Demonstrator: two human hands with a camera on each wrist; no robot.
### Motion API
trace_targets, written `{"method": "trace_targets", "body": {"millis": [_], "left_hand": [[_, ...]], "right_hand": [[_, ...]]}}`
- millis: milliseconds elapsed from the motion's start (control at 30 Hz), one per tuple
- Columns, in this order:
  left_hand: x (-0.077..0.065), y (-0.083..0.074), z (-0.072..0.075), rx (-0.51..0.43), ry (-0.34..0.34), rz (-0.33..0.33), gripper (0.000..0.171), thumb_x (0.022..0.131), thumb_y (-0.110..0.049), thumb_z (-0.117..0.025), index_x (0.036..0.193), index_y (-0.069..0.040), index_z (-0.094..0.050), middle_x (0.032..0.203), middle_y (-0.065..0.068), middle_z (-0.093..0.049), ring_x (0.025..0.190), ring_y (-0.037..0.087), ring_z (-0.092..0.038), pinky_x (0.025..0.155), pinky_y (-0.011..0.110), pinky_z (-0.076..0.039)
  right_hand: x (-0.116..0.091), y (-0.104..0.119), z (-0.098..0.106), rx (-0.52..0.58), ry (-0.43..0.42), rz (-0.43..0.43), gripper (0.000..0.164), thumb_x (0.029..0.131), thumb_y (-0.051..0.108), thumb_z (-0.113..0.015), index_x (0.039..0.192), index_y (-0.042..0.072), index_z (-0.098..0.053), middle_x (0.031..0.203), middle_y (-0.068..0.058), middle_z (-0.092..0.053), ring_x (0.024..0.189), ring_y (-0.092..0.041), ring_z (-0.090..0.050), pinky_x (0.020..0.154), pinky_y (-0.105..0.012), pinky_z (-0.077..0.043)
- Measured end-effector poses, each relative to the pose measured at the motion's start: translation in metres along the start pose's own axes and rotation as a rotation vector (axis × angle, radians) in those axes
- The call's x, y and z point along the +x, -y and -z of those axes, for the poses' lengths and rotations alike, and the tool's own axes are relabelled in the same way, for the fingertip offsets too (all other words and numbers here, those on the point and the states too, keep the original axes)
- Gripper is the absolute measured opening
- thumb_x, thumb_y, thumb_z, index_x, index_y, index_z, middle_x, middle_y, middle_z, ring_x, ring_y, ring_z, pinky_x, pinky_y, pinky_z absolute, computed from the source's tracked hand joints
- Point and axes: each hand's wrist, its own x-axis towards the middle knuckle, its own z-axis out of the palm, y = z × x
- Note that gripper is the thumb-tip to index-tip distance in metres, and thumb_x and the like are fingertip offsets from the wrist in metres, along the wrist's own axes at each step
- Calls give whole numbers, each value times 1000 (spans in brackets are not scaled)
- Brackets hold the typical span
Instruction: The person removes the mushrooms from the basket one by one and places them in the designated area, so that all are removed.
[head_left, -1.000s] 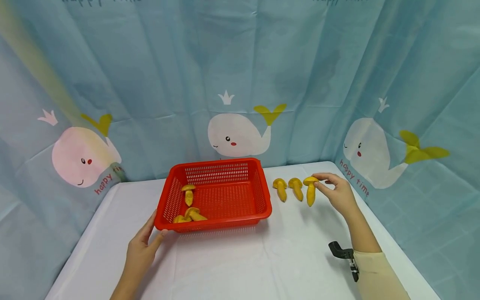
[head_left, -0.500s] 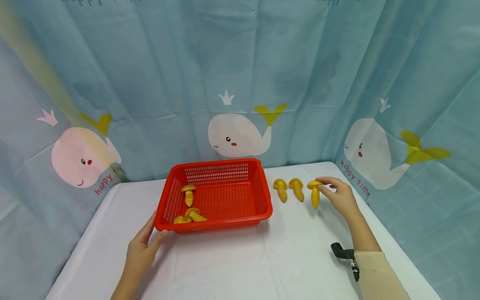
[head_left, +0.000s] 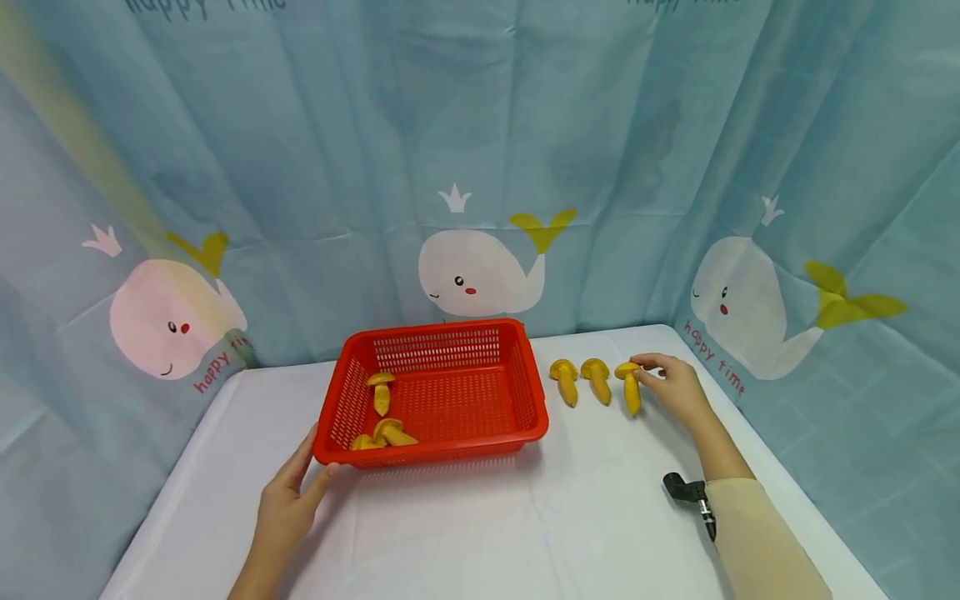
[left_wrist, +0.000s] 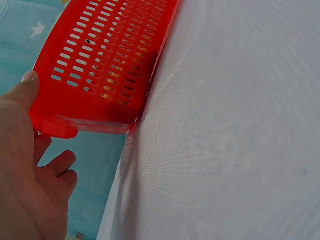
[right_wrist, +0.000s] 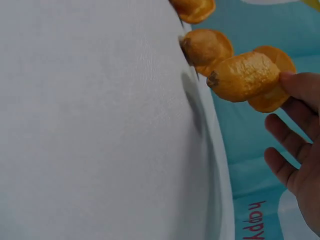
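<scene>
A red plastic basket (head_left: 450, 450) with slotted walls stands on the white table. Inside it are a yellow mushroom (head_left: 382, 398) near the left wall and others (head_left: 392, 432) by the front left corner. My left hand (head_left: 285, 508) grips the basket's front left corner, thumb on one side of the rim and fingers on the other, as the left wrist view shows. My right hand (head_left: 675, 389) pinches a yellow mushroom (right_wrist: 245, 77) by its cap, stem toward me. To its left, two similar mushrooms (head_left: 565, 382) (head_left: 597, 381) lie in a row.
White cloth covers the table (head_left: 450, 533). A blue curtain (head_left: 360, 167) with whale prints hangs behind and at both sides. A black wrist-mounted device (head_left: 684, 490) sticks out from the right sleeve, above the cloth.
My right hand has moved the pinched mushroom a little to the right and down, beside the other two. My left hand stays at the basket's corner.
</scene>
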Motion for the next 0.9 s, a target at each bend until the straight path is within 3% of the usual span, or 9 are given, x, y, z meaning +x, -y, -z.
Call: {"method": "trace_targets", "body": {"millis": [467,900], "left_hand": [[0,-2,1,10,11,4,74,94,-20,-75,158,-33,-40,159,-6,-45,139,-15,-36,103,1,-33],[0,-1,2,53,21,12,75,94,-25,-76,157,-39,-37,159,-6,-45,137,-18,-34,101,-1,-31]], "right_hand": [[31,-14,1,2,96,-4,30,103,22,-65,128,5,-69,125,-20,-69,120,-38,-57,108,-57,-45],[49,-29,0,48,172,-53,34,104,24,-63,131,3,-68,129,-19,-68,116,-35,-58,99,-47,-50]]}}
